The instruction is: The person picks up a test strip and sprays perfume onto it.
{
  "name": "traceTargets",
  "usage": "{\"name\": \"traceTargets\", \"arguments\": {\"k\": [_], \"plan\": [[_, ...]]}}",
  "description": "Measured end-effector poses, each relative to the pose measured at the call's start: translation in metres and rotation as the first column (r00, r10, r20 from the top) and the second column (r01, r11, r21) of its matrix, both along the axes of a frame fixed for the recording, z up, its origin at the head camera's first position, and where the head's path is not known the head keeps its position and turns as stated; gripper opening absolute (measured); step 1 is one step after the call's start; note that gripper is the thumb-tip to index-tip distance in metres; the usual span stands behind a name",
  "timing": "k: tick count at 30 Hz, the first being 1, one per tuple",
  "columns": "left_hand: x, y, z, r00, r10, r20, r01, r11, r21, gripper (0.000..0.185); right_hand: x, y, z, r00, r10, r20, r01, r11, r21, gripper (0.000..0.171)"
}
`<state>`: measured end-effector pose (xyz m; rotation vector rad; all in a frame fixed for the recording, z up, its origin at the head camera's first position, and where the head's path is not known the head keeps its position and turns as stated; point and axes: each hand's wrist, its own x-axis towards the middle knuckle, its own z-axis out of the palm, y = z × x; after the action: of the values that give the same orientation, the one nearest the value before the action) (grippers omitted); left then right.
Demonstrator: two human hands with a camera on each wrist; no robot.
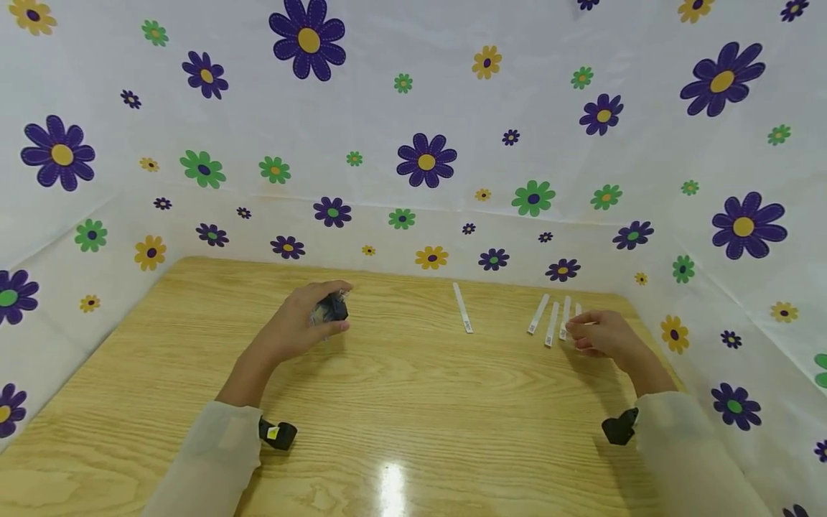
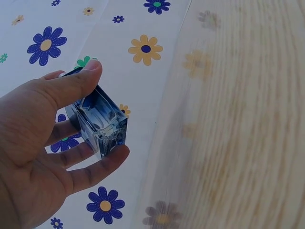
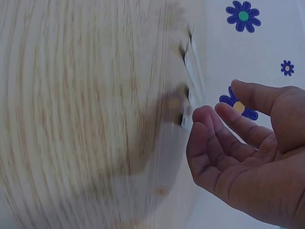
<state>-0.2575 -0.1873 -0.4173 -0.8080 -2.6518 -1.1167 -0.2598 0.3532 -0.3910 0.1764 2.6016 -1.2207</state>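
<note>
My left hand [image 1: 302,321] grips a blue glass bottle [image 2: 102,119], probably a perfume bottle, between the thumb and fingers. The bottle is tilted in the left wrist view, with light passing through its thick clear walls. On the right side of the table, my right hand [image 1: 602,334] hovers close to a group of narrow white paper strips [image 1: 551,324], partly hiding the rightmost. Its fingers [image 3: 228,138] are loosely bent and the thumb stands apart, with nothing between them. Another white paper strip [image 1: 462,307] lies alone near the middle of the table.
The wooden table [image 1: 400,402] reaches back to a white flowered cloth [image 1: 362,122], which also rises at both sides. Black wrist cameras [image 1: 278,434] sit at the sleeve cuffs. The right hand is close to the right cloth wall.
</note>
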Motion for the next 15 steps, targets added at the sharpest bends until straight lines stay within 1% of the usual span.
{"name": "traceTargets", "arguments": {"k": [5,9,12,15], "plan": [[0.002,0.000,0.001,1.000,0.011,0.012,-0.011,1.000,-0.013,0.061,-0.006,0.013,-0.005,0.998,-0.028,0.051,0.029,1.000,-0.006,0.049],[0.001,0.000,-0.001,1.000,0.014,0.026,-0.014,1.000,-0.008,0.061,-0.009,0.018,-0.007,0.993,-0.074,0.094,0.075,0.997,-0.008,0.051],[0.000,-0.001,-0.001,1.000,0.010,0.025,-0.010,1.000,-0.006,0.062,-0.009,0.020,-0.008,0.989,-0.103,0.104,0.106,0.994,-0.021,0.052],[0.000,0.000,0.000,1.000,0.005,0.016,-0.005,1.000,-0.005,0.061,-0.009,0.022,-0.009,0.988,-0.112,0.106,0.118,0.992,-0.050,0.053]]}}
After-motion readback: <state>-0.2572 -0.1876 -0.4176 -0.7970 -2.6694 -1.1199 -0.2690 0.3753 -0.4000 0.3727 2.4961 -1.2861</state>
